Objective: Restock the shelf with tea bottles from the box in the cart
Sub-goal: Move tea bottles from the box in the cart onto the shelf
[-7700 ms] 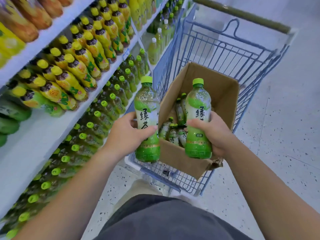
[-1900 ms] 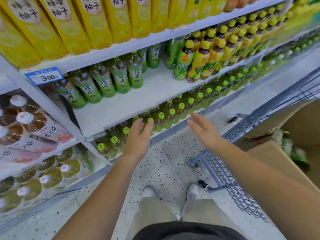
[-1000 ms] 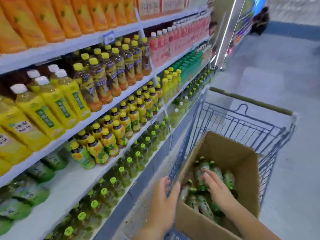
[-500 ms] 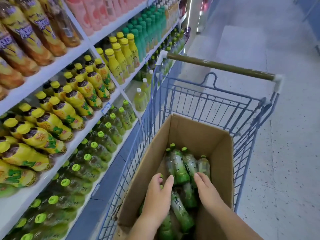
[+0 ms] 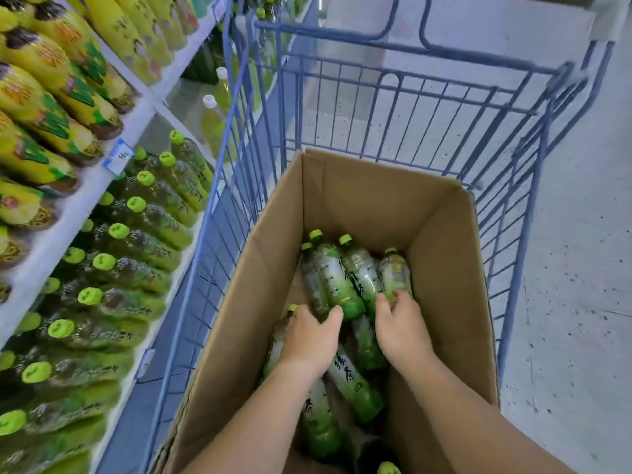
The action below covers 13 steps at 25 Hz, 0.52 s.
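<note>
In box (image 5: 441, 268), right hand (image 5: 402, 331) curled round tea bottle (image 5: 395, 273) base; left hand (image 5: 309, 340) grip untellable, fingers hidden. Mid-body hold was safer before lifting.

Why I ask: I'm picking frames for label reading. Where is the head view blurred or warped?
Head view: the tea bottles in the box are fairly sharp, label characters partly legible; the shelf bottles at lower left and the cart top rim are motion-smeared; the wide-angle lens bows the cart wires; light is even, no strong glare.
</note>
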Motion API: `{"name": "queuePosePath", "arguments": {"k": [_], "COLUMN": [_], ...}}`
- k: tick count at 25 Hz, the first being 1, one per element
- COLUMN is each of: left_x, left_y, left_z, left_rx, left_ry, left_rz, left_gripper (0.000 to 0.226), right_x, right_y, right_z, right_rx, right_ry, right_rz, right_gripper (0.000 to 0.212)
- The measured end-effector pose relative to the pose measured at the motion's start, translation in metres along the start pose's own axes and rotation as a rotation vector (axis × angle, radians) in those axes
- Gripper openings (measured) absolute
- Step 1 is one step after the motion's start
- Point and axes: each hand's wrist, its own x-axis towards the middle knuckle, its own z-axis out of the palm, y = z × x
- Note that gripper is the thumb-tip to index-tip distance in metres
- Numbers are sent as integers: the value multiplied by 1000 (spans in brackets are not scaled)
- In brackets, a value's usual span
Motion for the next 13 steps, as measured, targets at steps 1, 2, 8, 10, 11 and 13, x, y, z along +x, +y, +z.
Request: {"name": "queuePosePath", "arguments": {"k": [1,2,8,10,11,13], "left_x": [11,25,112,130,138,148], "left_y": [1,2,33,36,35,31], "left_z": [4,9,41,44,47,53], "left_rx": [38,68,31,14,5,-24], "left_ry": [-13,-22,23,19,15,43], "left_rz": [1,10,26,-13,-23,-15], "left_gripper": [86,85,88,98,103,109], "right_x": [1,4,56,72,80,92], "right_y": [0,1,-2,-3,-2,-2], "right_z": [2,4,2,4,6,11], "right_rx": [-95,-185,-604,-676,-718,-801], "right_ry": [51,83,20,-15,-29,-36], "right_rz": [-23,-37,39,43,33,13], "right_gripper": [55,51,44,44,42,39]}}
